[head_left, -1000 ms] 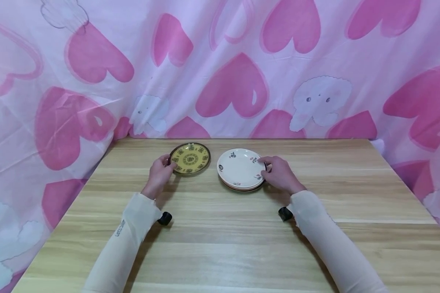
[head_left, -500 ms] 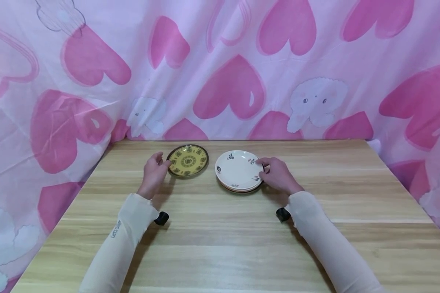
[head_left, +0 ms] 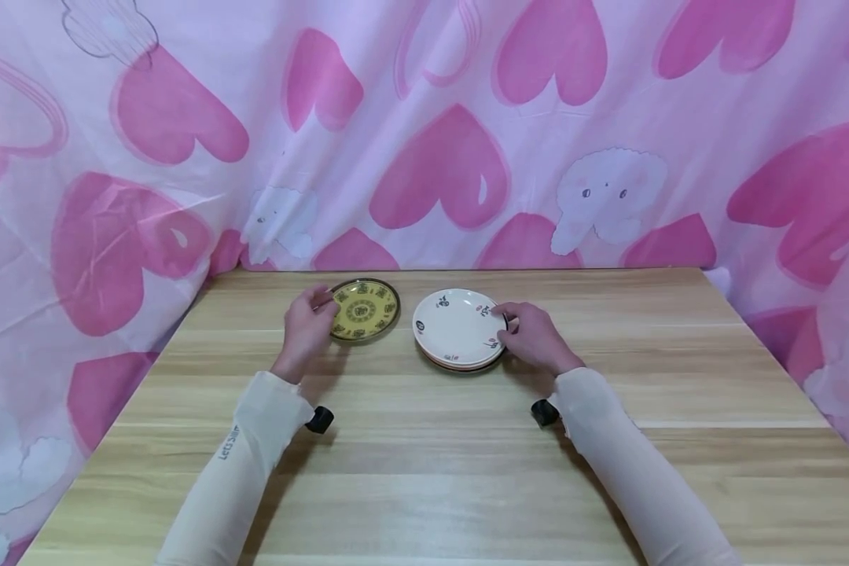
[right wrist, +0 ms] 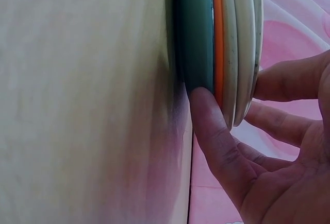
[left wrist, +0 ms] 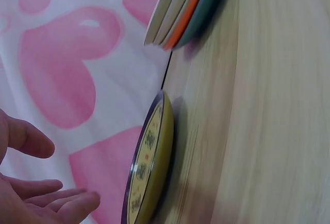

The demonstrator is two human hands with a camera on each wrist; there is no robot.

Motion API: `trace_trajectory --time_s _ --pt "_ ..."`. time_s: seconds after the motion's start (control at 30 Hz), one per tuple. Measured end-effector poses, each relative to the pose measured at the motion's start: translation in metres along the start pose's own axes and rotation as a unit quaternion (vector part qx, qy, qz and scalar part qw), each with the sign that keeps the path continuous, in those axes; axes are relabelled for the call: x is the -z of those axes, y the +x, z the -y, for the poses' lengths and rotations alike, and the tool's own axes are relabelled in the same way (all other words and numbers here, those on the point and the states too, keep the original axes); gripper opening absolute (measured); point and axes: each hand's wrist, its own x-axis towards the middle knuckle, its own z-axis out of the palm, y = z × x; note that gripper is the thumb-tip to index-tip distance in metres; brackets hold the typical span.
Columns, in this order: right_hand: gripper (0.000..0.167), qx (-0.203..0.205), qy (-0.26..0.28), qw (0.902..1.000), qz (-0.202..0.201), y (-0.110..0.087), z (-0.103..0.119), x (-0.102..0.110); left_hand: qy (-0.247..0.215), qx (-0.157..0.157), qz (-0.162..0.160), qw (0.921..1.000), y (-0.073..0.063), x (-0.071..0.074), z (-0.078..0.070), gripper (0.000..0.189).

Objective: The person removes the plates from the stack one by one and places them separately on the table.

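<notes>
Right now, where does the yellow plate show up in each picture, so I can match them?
Head: the yellow plate lies a little left of the middle.
Left wrist: bottom, slightly left of the middle, seen nearly edge-on and cut off by the lower border.
Right wrist: not in it.
Shared landmark: the plate stack, near the middle in head, at the top in left wrist, upper right of the middle in right wrist.
</notes>
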Motion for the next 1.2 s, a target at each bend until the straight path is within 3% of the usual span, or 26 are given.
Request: trace_trajectory --time_s 0.23,0.4,0.7,0.97,1.2 --pt "0.049 -0.001 0.005 1.0000 -0.004 0.000 0.000 -0.001 -0.059 -0.002 0.028 0.9979 0.000 -0.009 -0.002 0.046" --pt "0.054 -0.010 0.026 0.9996 0.003 0.001 -0.001 -0.003 -0.071 -0.005 0.058 0.9958 -0.002 -0.018 -0.006 0.042" --pt "0.056 -0.026 0.033 0.9991 0.008 0.002 -0.001 -0.003 -0.115 -0.024 0.122 0.9855 -0.002 -0.052 -0.010 0.040" --pt "0.055 -0.022 0.034 0.9992 0.000 0.000 -0.003 -0.002 -0.060 -0.046 0.149 0.9859 -0.002 -0.074 -0.012 0.039" --pt "0.051 -0.017 0.032 0.9993 -0.006 -0.001 -0.002 -0.003 0.039 -0.072 0.124 0.9889 -0.007 -0.082 -0.011 0.034"
